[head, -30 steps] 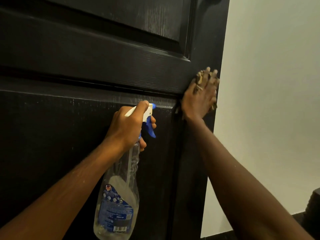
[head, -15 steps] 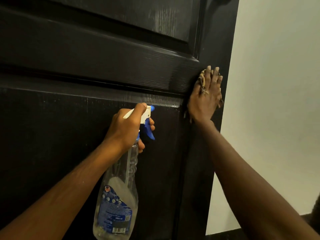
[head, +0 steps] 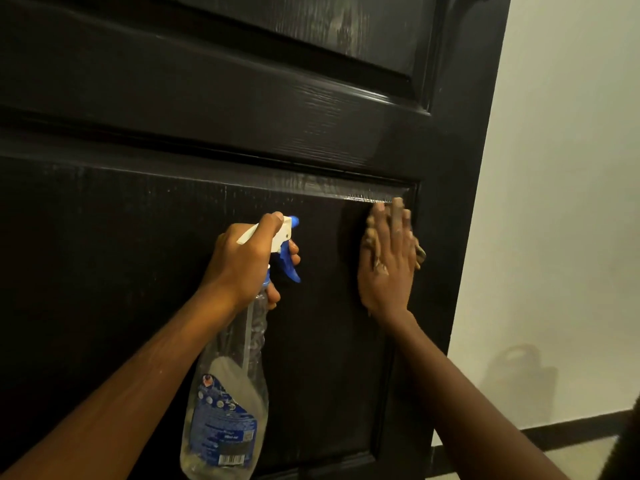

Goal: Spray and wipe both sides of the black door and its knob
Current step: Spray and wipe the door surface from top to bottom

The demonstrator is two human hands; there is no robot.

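A brownish cloth (head: 419, 252) is pressed flat against the lower panel of the black door (head: 138, 271) by the right hand (head: 388, 268), its fingers (head: 399, 220) straight and close together, the tips just under the panel's upper ledge (head: 311, 188) and near the door's right edge. The spray bottle (head: 228, 410) is gripped at the neck by the left hand (head: 242, 261), fingers curled round it and at the blue trigger (head: 289, 268), with the nozzle turned toward the panel. A wet sheen is seen along the ledge. The wipe is judged best done with even palm pressure in overlapping strokes, the cloth being worked into the moulding's groove, where liquid is likely to pool and streaks would show on the gloss. The knob is not seen here.
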